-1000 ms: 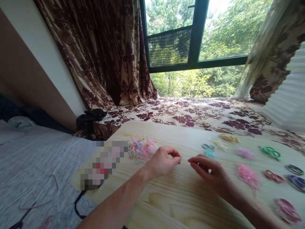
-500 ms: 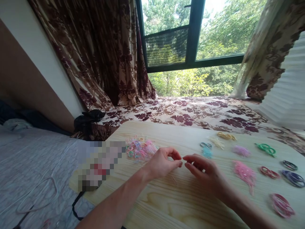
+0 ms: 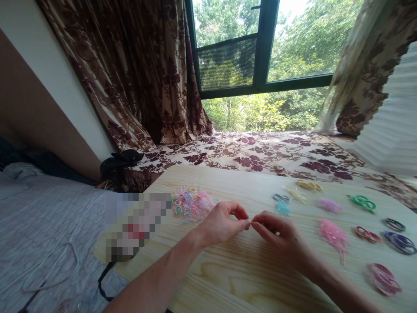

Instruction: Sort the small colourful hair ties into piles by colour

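Observation:
My left hand (image 3: 224, 222) and my right hand (image 3: 276, 229) meet fingertip to fingertip above the wooden-topped table (image 3: 228, 278). Both pinch at something too small to make out. Behind my left wrist lies a mixed heap of small coloured elastic bands (image 3: 190, 203), partly covered by that hand. A thin pinkish band (image 3: 237, 244) rests on the wood just below the left fingers. Beyond my right hand are a light blue clump of bands (image 3: 282, 208) and two grey-blue hair ties (image 3: 280, 198).
On the right sit pink bands (image 3: 334, 232), lilac bands (image 3: 329, 205), cream bands (image 3: 297, 194), yellow ties (image 3: 309, 185), green ties (image 3: 363, 203), red ties (image 3: 367, 234), purple ties (image 3: 400, 242) and rose ties (image 3: 386, 280). A pixelated patch (image 3: 137, 228) covers the table's left side.
The fingertips of both hands have come together; a small gap between them has closed. The piles on the table look the same.

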